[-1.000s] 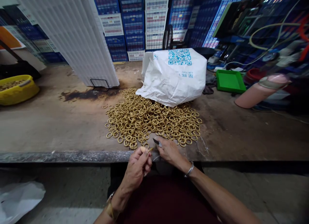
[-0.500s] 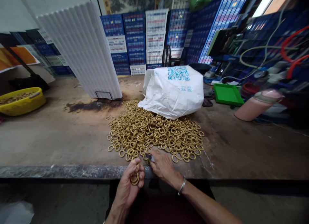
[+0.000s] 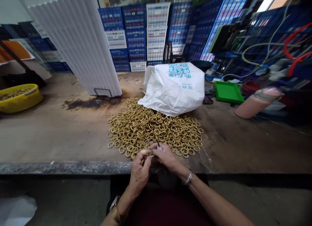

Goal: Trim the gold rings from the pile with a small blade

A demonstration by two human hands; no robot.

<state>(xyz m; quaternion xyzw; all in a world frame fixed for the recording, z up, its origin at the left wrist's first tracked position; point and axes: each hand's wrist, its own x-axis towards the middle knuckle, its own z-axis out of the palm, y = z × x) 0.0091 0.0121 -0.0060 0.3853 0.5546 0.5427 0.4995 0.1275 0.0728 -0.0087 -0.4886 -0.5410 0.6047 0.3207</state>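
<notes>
My left hand [image 3: 140,169] is closed at the near edge of the table, with gold-coloured rings partly visible inside its curled fingers. Its fingertips meet those of my right hand [image 3: 167,157], and what lies between them is too small to make out. My right hand grips a small tool [image 3: 159,148] with a grey body and a thin dark end; its exact kind is unclear. Just beyond both hands spreads a heap of gold-coloured rings [image 3: 151,128]. A white sack [image 3: 174,92] with blue print lies over the back of the heap.
A white corrugated panel [image 3: 80,47] stands in a wire holder at the back left. The yellow basin [image 3: 31,97] at far left holds small pieces. To the right are a green tray [image 3: 229,92] and a pink bottle [image 3: 253,104]. Stacked crates [image 3: 135,34] line the back.
My left hand has turned over and moved up and right to meet the right hand. The small tool now points upward rather than left. The view has shifted slightly.
</notes>
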